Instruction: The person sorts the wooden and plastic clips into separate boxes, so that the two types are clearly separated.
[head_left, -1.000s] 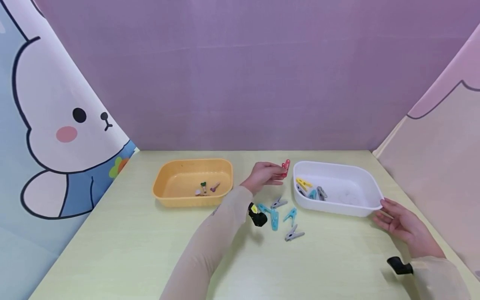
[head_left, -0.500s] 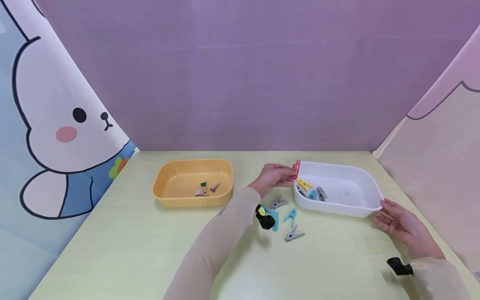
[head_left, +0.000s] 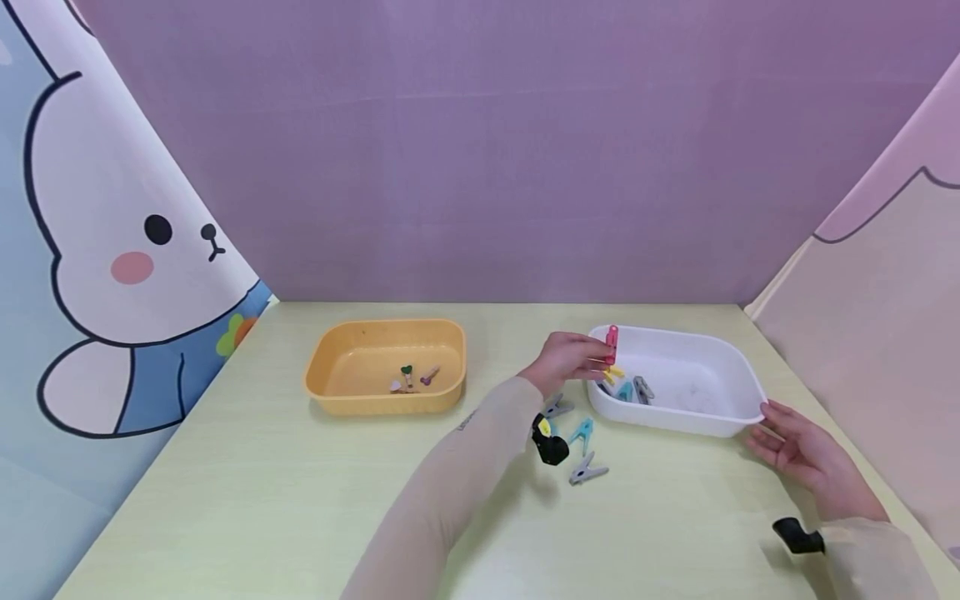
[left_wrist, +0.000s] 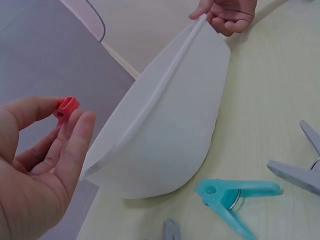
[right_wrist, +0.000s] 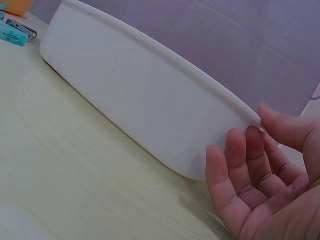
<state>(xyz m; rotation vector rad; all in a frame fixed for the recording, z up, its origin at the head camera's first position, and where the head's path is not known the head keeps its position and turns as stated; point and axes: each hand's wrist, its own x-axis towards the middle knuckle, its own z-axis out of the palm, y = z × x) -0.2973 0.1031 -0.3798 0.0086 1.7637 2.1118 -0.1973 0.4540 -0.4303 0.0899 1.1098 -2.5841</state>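
Red clothespin: one, pinkish-red [head_left: 612, 344], slim and near upright right of centre in the head view; the left-wrist view shows it end-on at middle left, bright red, blocky, with small openings.
Clothespin's place: held up at the white basin's left end, overlapping the rim in the head view; its height above the floor of the basin is hard to tell.
Left hand: one [head_left: 567, 360], thumb and fingertips pinching the red clothespin, the nearest finger extended clear of it.
Right hand: one [head_left: 806, 450], lower right of the frame, thumb over the white basin's rim and fingers bent against the wall beneath.
White basin: one [head_left: 675, 419], oblong with rounded corners, right of centre.
Clips inside it: at least three at its left end: one yellow clip [head_left: 614, 373], partly behind the fingers, one teal clip [head_left: 625, 391] and one grey clip [head_left: 642, 390]; a further greyish piece beside the teal one is mostly covered.
Loose clips on the table: two grey clothespins, one lower [head_left: 588, 471] and one higher [head_left: 557, 407], and one teal clothespin [head_left: 582, 433] between them, below the white basin; a sliver of teal shows behind the left wrist camera [head_left: 551, 447].
Orange basin: one [head_left: 375, 406], left of centre.
Small pieces inside it: three distinguishable, one green-topped piece [head_left: 407, 371], one purplish piece [head_left: 430, 375], one pale piece [head_left: 396, 386].
Table: one, pale yellow-green [head_left: 262, 500], across the lower frame.
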